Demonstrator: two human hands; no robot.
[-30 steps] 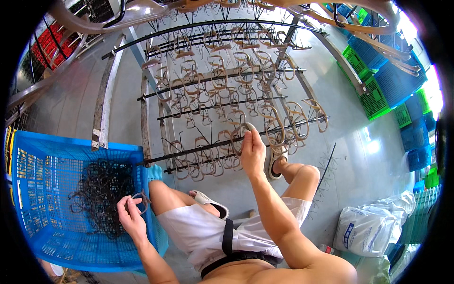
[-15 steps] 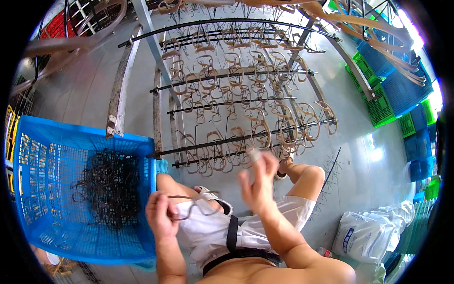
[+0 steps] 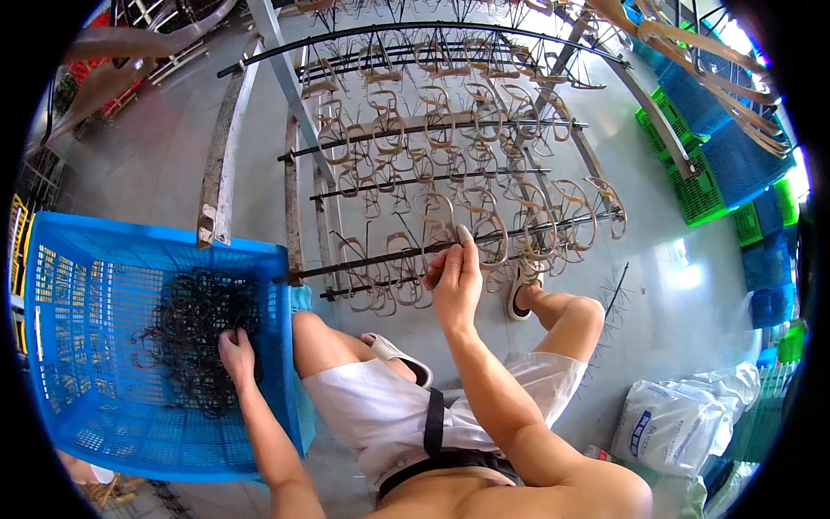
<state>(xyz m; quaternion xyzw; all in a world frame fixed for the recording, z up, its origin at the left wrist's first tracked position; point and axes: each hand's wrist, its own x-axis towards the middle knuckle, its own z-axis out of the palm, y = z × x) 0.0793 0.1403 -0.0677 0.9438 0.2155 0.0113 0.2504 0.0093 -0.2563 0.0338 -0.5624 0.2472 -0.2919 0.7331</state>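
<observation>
My right hand (image 3: 456,281) reaches forward to the front bar (image 3: 372,262) of a metal rack. Its thumb and fingers pinch a light brown eyeglass frame (image 3: 423,201) at that bar. Beside it hang several similar pale brown frames, in rows on thin black bars. Over at the left, my left hand (image 3: 237,353) is lowered into a blue plastic basket (image 3: 156,231), fingers closed at the edge of a tangled heap of dark eyeglass frames (image 3: 203,311). What those fingers hold, if anything, is lost against the heap.
Grey rack posts (image 3: 278,65) rise on the left side of the rack. Blurred frames (image 3: 700,73) hang close by at the upper right. Green crates (image 3: 699,190) and blue crates stand along the right, with white plastic bags (image 3: 674,424) on the floor below.
My left hand has moved left and down into the basket; the eyeglass frame it held no longer shows apart. My right hand, open and free before, has reached forward and taken a frame.
</observation>
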